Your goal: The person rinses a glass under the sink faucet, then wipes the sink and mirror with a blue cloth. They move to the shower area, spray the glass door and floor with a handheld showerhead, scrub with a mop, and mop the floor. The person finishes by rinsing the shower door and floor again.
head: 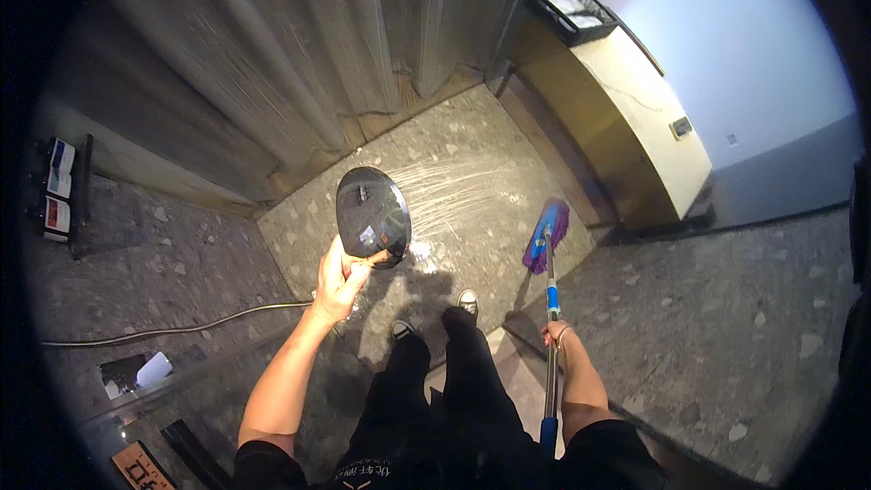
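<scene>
My left hand (pixel 340 281) grips a round, dark, glossy shower head (pixel 373 214) by its lower edge. Thin jets of water (pixel 442 190) spray from it to the right, over the grey speckled floor (pixel 449 136). A metal shower hose (pixel 177 329) runs leftward from near my left wrist. On the right, my right hand (pixel 556 333) is closed around the metal pole (pixel 551 381) of a mop, below a blue collar. The purple and blue mop head (pixel 546 236) is near the floor's right edge; whether it touches the floor is hard to tell.
Long grey curtains (pixel 272 47) hang ahead. A pale-topped counter (pixel 633 88) at upper right carries a black tray (pixel 571 13) with white items. A shelf (pixel 83 197) with bottles is on the left wall. A wooden sign (pixel 143 466) bearing writing lies at lower left.
</scene>
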Demonstrator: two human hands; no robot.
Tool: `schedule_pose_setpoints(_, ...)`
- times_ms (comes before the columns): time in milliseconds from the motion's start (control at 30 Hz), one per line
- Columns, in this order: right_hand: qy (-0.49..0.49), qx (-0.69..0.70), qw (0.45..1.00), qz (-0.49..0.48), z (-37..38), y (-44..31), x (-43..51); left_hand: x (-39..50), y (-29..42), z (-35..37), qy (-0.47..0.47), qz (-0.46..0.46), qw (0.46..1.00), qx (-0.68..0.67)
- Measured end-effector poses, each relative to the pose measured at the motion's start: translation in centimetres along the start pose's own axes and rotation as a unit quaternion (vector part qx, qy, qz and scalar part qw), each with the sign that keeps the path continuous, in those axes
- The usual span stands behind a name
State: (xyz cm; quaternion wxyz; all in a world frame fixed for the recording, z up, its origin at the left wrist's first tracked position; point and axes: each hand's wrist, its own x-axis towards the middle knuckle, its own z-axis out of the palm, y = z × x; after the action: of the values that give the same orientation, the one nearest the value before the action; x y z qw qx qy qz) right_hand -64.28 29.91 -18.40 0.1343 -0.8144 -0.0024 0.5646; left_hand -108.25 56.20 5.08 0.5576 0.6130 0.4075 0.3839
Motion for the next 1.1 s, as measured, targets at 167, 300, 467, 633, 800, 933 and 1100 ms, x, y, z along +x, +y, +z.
schedule_pose_setpoints(167,0.021,-0.078,0.997,0.010,1.2,-9.0,4.5,7.5,-0.4,1.0,0.037,-0.003,0.999,0.032)
schedule_pose_setpoints(300,0.048,-0.305,0.947,-0.084,1.7,-18.1,8.5,14.0,-1.9,3.7,0.064,0.029,0.997,0.017)
schedule_pose_setpoints(467,0.008,-0.657,0.740,-0.145,0.4,-34.0,15.6,18.9,-3.2,5.4,0.083,-0.012,0.996,0.025)
schedule_pose_setpoints(633,-0.025,-0.580,0.807,-0.108,-1.3,-47.1,19.0,20.6,-4.0,4.6,0.163,-0.009,0.985,0.063)
schedule_pose_setpoints(800,-0.060,-0.764,0.617,-0.178,3.8,-45.6,16.0,20.9,-4.5,3.3,0.220,0.015,0.975,-0.032)
schedule_pose_setpoints(933,-0.186,-0.869,0.399,-0.228,7.3,-43.4,11.0,20.5,-4.4,2.5,0.241,-0.014,0.966,-0.095)
schedule_pose_setpoints(1100,-0.240,-0.884,0.242,-0.321,12.3,-39.9,8.5,17.4,-3.6,1.0,0.277,-0.006,0.961,-0.007)
